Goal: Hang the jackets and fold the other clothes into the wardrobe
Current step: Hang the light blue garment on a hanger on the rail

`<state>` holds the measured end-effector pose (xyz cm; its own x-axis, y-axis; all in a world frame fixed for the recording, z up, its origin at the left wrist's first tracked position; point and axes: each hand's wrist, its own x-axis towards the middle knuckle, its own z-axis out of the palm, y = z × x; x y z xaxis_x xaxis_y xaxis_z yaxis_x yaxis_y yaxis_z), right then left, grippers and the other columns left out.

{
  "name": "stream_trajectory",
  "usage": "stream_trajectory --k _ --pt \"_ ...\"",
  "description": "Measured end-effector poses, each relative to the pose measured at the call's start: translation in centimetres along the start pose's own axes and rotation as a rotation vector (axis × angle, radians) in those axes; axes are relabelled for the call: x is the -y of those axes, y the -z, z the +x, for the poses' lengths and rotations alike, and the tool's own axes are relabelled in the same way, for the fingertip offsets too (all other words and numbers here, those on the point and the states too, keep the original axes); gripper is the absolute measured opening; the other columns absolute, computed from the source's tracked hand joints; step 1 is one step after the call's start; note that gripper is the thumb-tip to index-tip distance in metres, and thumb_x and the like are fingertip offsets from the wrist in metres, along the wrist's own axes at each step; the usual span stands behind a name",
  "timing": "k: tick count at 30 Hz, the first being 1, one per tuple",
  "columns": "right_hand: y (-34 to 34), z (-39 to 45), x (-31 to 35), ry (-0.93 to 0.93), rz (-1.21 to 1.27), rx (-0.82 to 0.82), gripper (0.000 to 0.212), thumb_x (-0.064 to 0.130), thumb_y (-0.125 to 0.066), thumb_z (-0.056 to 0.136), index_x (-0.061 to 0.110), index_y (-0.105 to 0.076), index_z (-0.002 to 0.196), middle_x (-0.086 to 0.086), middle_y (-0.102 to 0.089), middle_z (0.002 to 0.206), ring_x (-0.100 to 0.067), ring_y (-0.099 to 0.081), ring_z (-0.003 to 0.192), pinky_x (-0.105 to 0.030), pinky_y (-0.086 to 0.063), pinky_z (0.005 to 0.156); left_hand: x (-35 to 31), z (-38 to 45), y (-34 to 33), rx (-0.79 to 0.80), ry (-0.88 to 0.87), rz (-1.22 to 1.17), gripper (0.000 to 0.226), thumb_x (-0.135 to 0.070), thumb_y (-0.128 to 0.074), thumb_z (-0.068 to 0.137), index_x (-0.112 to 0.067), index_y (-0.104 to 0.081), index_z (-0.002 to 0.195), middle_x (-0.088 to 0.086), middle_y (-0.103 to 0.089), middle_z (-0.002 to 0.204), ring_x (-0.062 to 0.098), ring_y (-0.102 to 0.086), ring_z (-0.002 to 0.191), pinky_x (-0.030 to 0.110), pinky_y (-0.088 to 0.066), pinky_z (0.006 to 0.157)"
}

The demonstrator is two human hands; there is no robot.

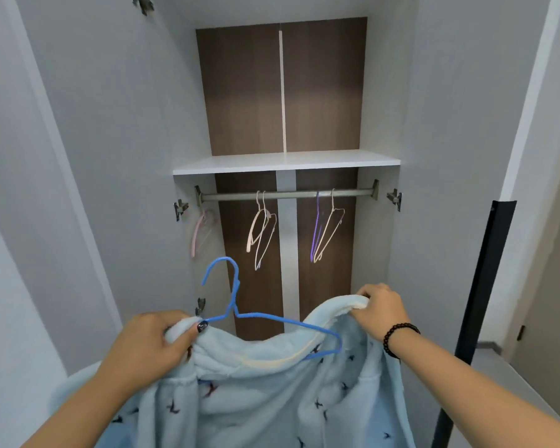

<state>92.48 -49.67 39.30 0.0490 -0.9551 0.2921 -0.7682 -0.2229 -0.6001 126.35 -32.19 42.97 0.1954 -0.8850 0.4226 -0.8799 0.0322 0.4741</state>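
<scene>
A fluffy light-blue jacket (265,392) with small dark bird prints hangs in front of me, held up by both hands. My left hand (149,341) grips its left collar edge together with the left end of a blue wire hanger (233,302). The hanger's right arm lies inside the jacket's neck opening, and its hook points up. My right hand (380,310) pinches the right collar edge and lifts it. Ahead stands the open wardrobe with a metal rail (291,194) under a white shelf (285,161).
On the rail hang several bare hangers: a pink one (201,231) at far left, two white ones (262,231) left of centre, a purple one (316,227) and a white one (332,227) to the right. Both wardrobe doors (78,156) stand open. A black post (482,286) rises at right.
</scene>
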Motion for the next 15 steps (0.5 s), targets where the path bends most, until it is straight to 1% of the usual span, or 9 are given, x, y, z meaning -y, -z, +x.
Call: stream_trajectory --k 2,5,8,9,10,12,13,14,15 --pt "0.4 0.1 1.1 0.041 -0.020 -0.009 0.005 0.019 -0.065 0.077 0.021 -0.062 0.080 -0.002 -0.052 0.090 -0.024 -0.057 0.078 -0.036 -0.051 0.073 -1.2 -0.2 -1.2 0.014 0.024 0.002 0.015 -0.043 -0.068 0.085 -0.045 -0.068 0.069 -0.022 -0.066 0.065 0.002 -0.064 0.068 0.029 -0.053 0.066" --pt "0.8 0.1 2.5 0.066 0.048 -0.010 0.008 0.016 -0.062 0.078 0.022 -0.061 0.084 0.001 -0.050 0.091 -0.019 -0.055 0.077 -0.031 -0.048 0.070 -2.9 -0.6 -3.1 0.028 0.077 0.047 0.021 -0.051 -0.062 0.085 -0.048 -0.061 0.064 -0.018 -0.065 0.065 0.009 -0.063 0.072 0.027 -0.050 0.064" --pt "1.1 -0.5 3.9 0.033 0.160 0.024 0.015 0.014 -0.062 0.078 0.024 -0.060 0.088 0.003 -0.054 0.093 -0.015 -0.054 0.080 -0.020 -0.039 0.062 -4.6 -1.1 -5.0 -0.014 0.118 0.161 0.020 -0.057 -0.052 0.088 -0.044 -0.066 0.083 -0.013 -0.068 0.082 0.016 -0.065 0.087 0.028 -0.047 0.067" --pt "1.1 -0.8 4.4 -0.024 0.246 0.052 0.017 0.013 -0.062 0.079 0.024 -0.059 0.092 0.003 -0.057 0.094 -0.014 -0.055 0.081 -0.018 -0.039 0.060 -5.1 -1.2 -5.7 -0.027 0.108 0.190 0.024 -0.058 -0.050 0.088 -0.040 -0.067 0.088 -0.011 -0.068 0.086 0.017 -0.064 0.089 0.029 -0.047 0.069" --pt "1.3 -0.9 4.9 -0.117 0.413 0.094 0.018 0.010 -0.062 0.079 0.020 -0.059 0.094 0.001 -0.059 0.094 -0.016 -0.057 0.082 -0.020 -0.042 0.062 -5.6 -1.3 -6.4 -0.033 0.102 0.195 0.028 -0.058 -0.048 0.089 -0.037 -0.067 0.090 -0.010 -0.068 0.087 0.018 -0.064 0.089 0.029 -0.048 0.070" --pt "1.9 -1.3 6.3 -0.367 0.887 0.231 0.015 0.003 -0.060 0.081 0.007 -0.062 0.095 -0.014 -0.064 0.096 -0.030 -0.063 0.085 -0.033 -0.053 0.077 -6.4 -1.3 -7.4 -0.022 0.123 0.153 0.032 -0.058 -0.047 0.089 -0.032 -0.065 0.087 -0.009 -0.066 0.081 0.018 -0.063 0.083 0.030 -0.050 0.069" --pt "2.4 -1.7 7.0 -0.473 1.075 0.298 0.017 0.001 -0.058 0.083 0.001 -0.064 0.098 -0.019 -0.064 0.098 -0.034 -0.064 0.090 -0.043 -0.053 0.086 -6.7 -1.2 -7.9 -0.012 0.143 0.116 0.033 -0.057 -0.047 0.088 -0.030 -0.064 0.084 -0.009 -0.065 0.078 0.018 -0.062 0.080 0.030 -0.050 0.068" --pt "2.8 -2.1 7.6 -0.514 1.196 0.350 0.021 0.001 -0.056 0.086 -0.004 -0.063 0.104 -0.022 -0.062 0.101 -0.036 -0.062 0.095 -0.047 -0.050 0.093 -7.0 -1.1 -8.3 -0.004 0.158 0.073 0.032 -0.057 -0.048 0.088 -0.029 -0.063 0.082 -0.009 -0.064 0.074 0.016 -0.061 0.077 0.030 -0.051 0.067" --pt "3.1 -2.6 8.0 -0.501 1.256 0.397 0.025 0.002 -0.054 0.086 -0.006 -0.062 0.109 -0.023 -0.061 0.102 -0.036 -0.060 0.095 -0.049 -0.048 0.096 -7.3 -1.1 -8.6 0.000 0.165 0.025 0.031 -0.056 -0.049 0.088 -0.029 -0.062 0.080 -0.010 -0.063 0.071 0.015 -0.060 0.075 0.030 -0.051 0.066"
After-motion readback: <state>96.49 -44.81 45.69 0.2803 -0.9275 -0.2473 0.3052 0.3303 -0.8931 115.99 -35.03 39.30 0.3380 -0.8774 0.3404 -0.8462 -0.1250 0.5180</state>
